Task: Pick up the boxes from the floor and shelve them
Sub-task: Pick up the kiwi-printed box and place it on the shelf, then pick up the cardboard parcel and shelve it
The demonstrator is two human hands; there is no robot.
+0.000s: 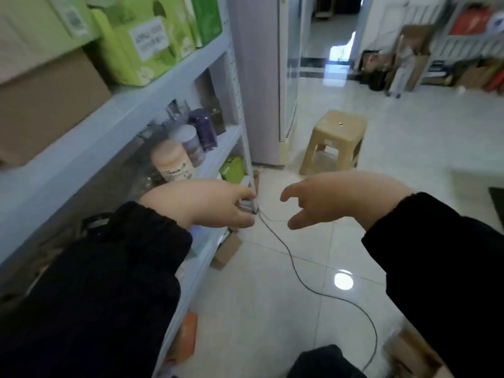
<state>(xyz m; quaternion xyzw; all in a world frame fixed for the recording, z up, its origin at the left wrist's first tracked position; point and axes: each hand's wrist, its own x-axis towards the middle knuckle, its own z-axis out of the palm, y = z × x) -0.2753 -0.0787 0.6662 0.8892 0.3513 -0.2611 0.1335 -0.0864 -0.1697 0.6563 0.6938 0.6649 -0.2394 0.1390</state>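
My left hand [215, 204] reaches forward beside the grey metal shelf [131, 105], fingers loosely curled and holding nothing, close to the foot of the shelf's corner post. My right hand [335, 199] hovers level with it over the tiled floor, thumb and fingers apart and empty. A small brown cardboard box [226, 253] lies on the floor against the shelf, just below my left hand. Another cardboard box [411, 356] sits on the floor at the bottom right, partly hidden by my sleeve. An orange box [188, 336] is low at the shelf's base. Green boxes [144, 42] fill the upper shelf.
A black cable [300, 274] snakes across the floor between my hands. A beige plastic stool [334, 143] stands ahead, next to a tall pale cabinet [261, 77]. Jars and canisters [191, 140] crowd the middle shelf. A far rack [463, 45] holds bags.
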